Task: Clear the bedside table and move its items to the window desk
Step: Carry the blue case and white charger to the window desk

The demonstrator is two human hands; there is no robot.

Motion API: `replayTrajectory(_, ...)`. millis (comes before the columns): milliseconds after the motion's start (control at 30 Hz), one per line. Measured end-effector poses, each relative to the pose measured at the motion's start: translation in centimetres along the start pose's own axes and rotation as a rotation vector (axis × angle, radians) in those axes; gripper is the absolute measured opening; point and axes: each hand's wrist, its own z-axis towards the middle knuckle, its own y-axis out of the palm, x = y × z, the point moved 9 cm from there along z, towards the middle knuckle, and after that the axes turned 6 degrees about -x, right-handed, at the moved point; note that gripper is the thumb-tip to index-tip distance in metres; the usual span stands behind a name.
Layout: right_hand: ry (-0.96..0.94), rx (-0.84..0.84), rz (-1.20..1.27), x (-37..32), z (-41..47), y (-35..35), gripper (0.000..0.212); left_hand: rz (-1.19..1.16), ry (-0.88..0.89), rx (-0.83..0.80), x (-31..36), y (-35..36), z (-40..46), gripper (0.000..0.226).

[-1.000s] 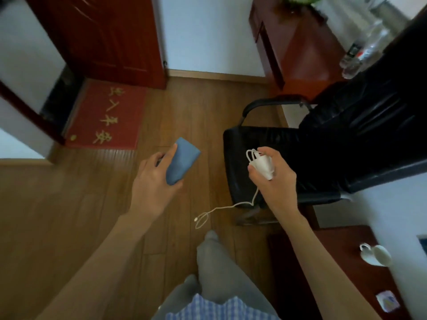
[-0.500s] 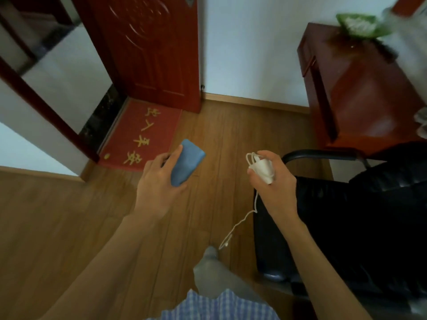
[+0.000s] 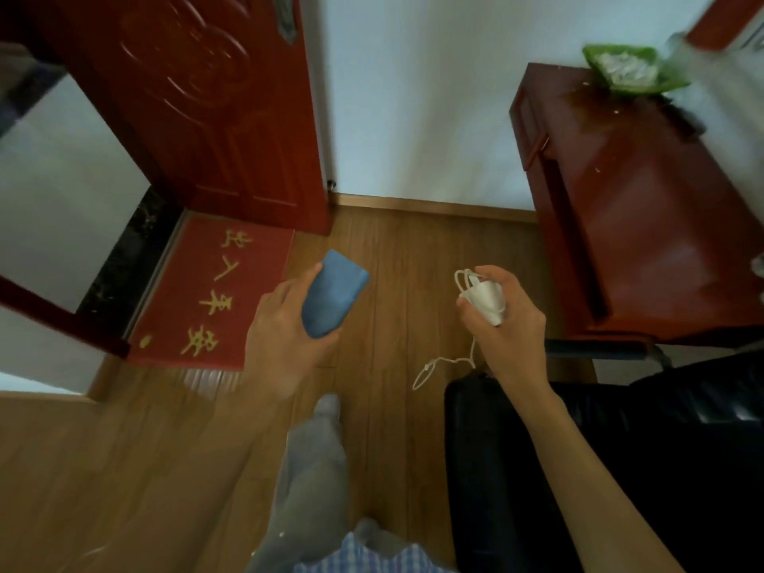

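Note:
My left hand (image 3: 285,337) grips a flat blue case (image 3: 334,299), its far end sticking up past my fingers. A white charger with a coiled cable (image 3: 483,297) sits in my right hand (image 3: 508,324); the loose cable end (image 3: 430,372) dangles below it over the floor. Both hands hover above the wooden floor in front of me. A dark red wooden desk (image 3: 645,225) stands ahead on the right against the wall. The bedside table is out of view.
A black leather chair (image 3: 620,457) stands at my right, its armrest (image 3: 595,349) beside my right hand. A red door (image 3: 198,101) and a red doormat (image 3: 215,291) lie ahead left. A green dish (image 3: 624,70) rests on the desk's far end.
The view has swung left and up: the bedside table with its cup has left the frame, and the desk and door are nearer. Both hands keep their hold; the cable swings.

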Motion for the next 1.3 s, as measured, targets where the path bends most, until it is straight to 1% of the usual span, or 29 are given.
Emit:
replayTrajectory(67,0.018,0.042,-0.009,0.6,3.3,-0.1,0.037,-0.129,0.047,-0.063,0.2,0.9,3.9,0.08)
replayTrajectory(133,0.044,0.084,-0.032,1.0,6.8,-0.2,0.037,-0.227,0.106,-0.075,0.2,1.6,8.6,0.081)
replayTrajectory(200,0.061,0.124,-0.049,1.1,10.2,0.0,0.038,-0.206,0.08,-0.069,0.3,1.7,12.9,0.081)
replayTrajectory(267,0.083,0.167,-0.056,1.2,13.4,0.0,0.039,-0.162,0.09,-0.088,1.1,1.7,17.1,0.08)
replayTrajectory(333,0.118,0.205,-0.069,1.4,16.4,-0.3,0.041,-0.135,0.1,-0.161,1.5,2.7,22.0,0.077)
replayTrajectory(367,0.132,0.224,-0.074,1.4,17.9,-0.5,0.041,-0.153,0.084,-0.23,2.0,3.5,24.3,0.067)
replayTrajectory(433,0.162,0.26,-0.065,1.5,20.8,-1.1,0.04,-0.171,0.052,-0.433,3.1,6.1,29.1,0.022)
replayTrajectory(467,0.178,0.274,-0.056,1.7,22.1,-1.5,0.039,-0.168,0.076,-0.492,3.3,7.4,31.1,0.012)
replayTrajectory(500,0.19,0.289,-0.051,1.9,23.4,-1.9,0.039,-0.184,0.122,-0.527,4.5,8.0,32.8,0.015)
replayTrajectory(567,0.196,0.329,-0.057,2.1,25.7,-3.0,0.039,-0.202,0.174,-0.495,6.3,8.8,35.8,0.018)
replayTrajectory(600,0.196,0.349,-0.071,2.2,27.0,-3.7,0.039,-0.245,0.165,-0.472,6.6,9.1,37.1,0.02)
replayTrajectory(633,0.196,0.366,-0.088,2.5,28.2,-4.3,0.038,-0.266,0.19,-0.453,7.6,9.1,38.3,0.027)
replayTrajectory(700,0.199,0.395,-0.11,3.1,30.7,-5.7,0.037,-0.235,0.259,-0.395,9.3,9.8,40.5,0.056)
replayTrajectory(733,0.201,0.411,-0.115,3.5,31.8,-6.4,0.037,-0.236,0.261,-0.417,9.9,11.0,41.9,0.062)
replayTrajectory(833,0.195,0.453,-0.125,5.4,35.2,-8.7,0.036,-0.235,0.222,-0.572,12.3,15.8,46.1,0.057)
replayTrajectory(867,0.194,0.469,-0.12,6.2,36.2,-9.5,0.036,-0.233,0.239,-0.566,13.2,17.0,47.5,0.059)
replayTrajectory(933,0.186,0.496,-0.113,7.6,38.3,-11.2,0.036,-0.235,0.295,-0.501,15.4,18.5,50.3,0.071)
replayTrajectory(1000,0.2,0.521,-0.094,9.0,40.3,-13.1,0.036,-0.187,0.387,-0.448,18.3,19.6,52.9,0.078)
replayTrajectory(1100,0.221,0.555,-0.064,10.7,42.9,-16.0,0.034,-0.151,0.42,-0.445,22.0,22.4,56.1,0.079)
replayTrajectory(1200,0.223,0.595,-0.107,11.7,45.3,-19.1,0.033,-0.141,0.472,-0.479,25.3,25.5,58.8,0.081)
replayTrajectory(1300,0.263,0.665,-0.079,13.5,46.5,-21.9,0.033,-0.157,0.517,-0.528,27.9,28.5,60.9,0.081)
